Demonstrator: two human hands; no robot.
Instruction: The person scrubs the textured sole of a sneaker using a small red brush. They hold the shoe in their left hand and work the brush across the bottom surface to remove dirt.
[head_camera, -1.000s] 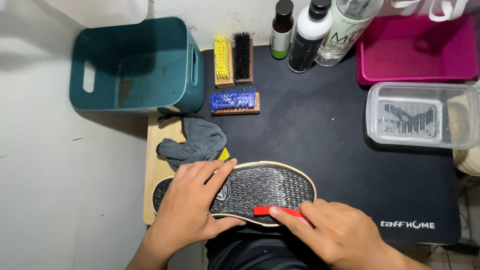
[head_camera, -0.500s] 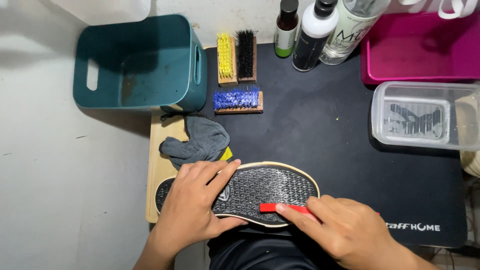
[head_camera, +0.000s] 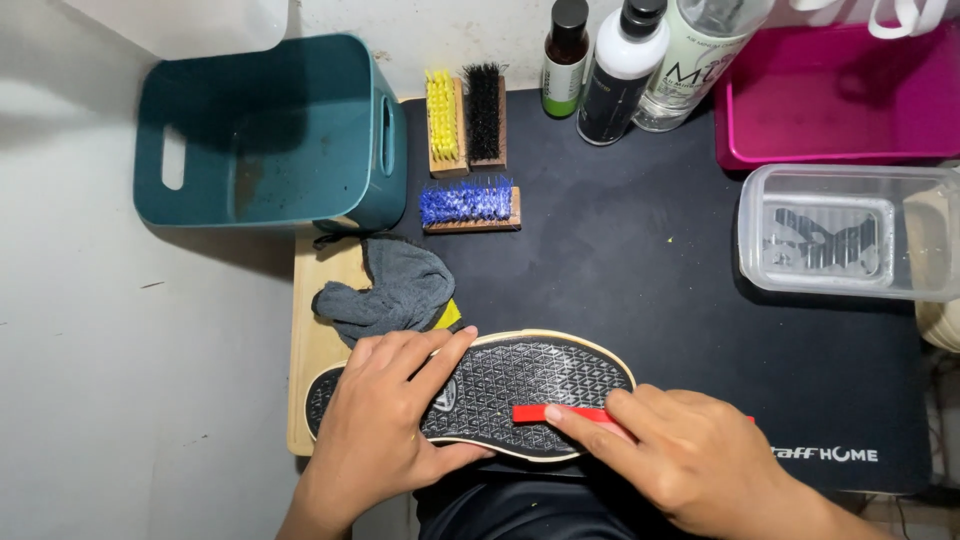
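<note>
A shoe (head_camera: 520, 385) lies sole up at the near edge of a black mat (head_camera: 640, 270), its patterned black sole rimmed in tan. My left hand (head_camera: 385, 420) grips the heel half of the shoe, fingers spread over the sole. My right hand (head_camera: 680, 460) holds a thin red stick-like tool (head_camera: 555, 413), whose tip rests on the sole near the toe end. The rest of the tool is hidden under my fingers.
A grey cloth (head_camera: 395, 290) lies on a wooden board (head_camera: 315, 350) behind the shoe. Farther back are a teal bin (head_camera: 270, 130), yellow (head_camera: 443, 120), black (head_camera: 484, 112) and blue (head_camera: 470, 203) brushes, three bottles (head_camera: 620, 65), a pink tray (head_camera: 840, 95) and a clear plastic box (head_camera: 850, 230).
The red tool's tip sits slightly differently along the sole under my right hand. My left hand keeps its hold on the shoe.
</note>
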